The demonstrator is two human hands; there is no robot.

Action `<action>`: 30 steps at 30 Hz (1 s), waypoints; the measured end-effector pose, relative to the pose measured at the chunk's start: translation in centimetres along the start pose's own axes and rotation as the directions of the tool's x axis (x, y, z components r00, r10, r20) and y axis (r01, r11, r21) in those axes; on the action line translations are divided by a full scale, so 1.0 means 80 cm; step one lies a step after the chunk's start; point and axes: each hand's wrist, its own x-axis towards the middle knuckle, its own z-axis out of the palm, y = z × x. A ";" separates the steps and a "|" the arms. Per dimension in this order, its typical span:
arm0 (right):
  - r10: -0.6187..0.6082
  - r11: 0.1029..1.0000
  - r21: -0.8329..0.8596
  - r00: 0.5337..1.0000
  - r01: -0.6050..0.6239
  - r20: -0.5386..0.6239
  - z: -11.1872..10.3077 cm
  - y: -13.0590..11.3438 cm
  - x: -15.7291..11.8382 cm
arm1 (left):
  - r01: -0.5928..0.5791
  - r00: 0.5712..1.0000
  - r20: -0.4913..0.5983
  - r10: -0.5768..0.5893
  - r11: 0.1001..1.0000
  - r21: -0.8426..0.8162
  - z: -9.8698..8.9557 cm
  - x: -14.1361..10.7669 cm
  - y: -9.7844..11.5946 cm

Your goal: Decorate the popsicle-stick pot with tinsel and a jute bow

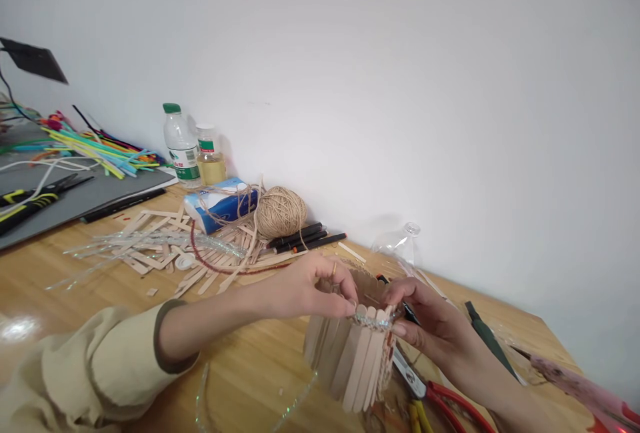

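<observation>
A round holder of wooden craft sticks stands tilted between my hands over the table. Along its near rim runs a shiny silver tinsel stem, lying against the stick tops. My left hand is closed in a pinch on the tinsel at the rim's left part. My right hand grips the rim on the right, thumb outside and fingers over the top edge. Braided twine covers part of the holder's right side. A glittery strand trails on the table below; I cannot tell whether it joins the rim piece.
Red-handled scissors lie right of the holder, near a pink glue gun. Behind are a twine ball, loose craft sticks, a blue tissue pack, markers and bottles. Pliers lie left.
</observation>
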 end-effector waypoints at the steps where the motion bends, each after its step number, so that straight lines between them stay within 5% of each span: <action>1: 0.004 1.000 0.002 1.000 -0.004 0.004 0.000 0.000 0.000 | 0.001 1.000 0.003 -0.001 1.000 -0.004 0.000 0.000 -0.001; 13: 0.000 1.000 -0.002 1.000 0.000 0.002 0.001 -0.002 -0.001 | 0.054 0.998 0.038 -0.050 0.990 -0.127 0.001 0.001 0.000; 30: -0.019 1.000 -0.004 1.000 0.019 0.002 -0.001 -0.003 -0.001 | 0.004 1.000 0.024 -0.003 0.999 -0.044 0.002 0.000 -0.004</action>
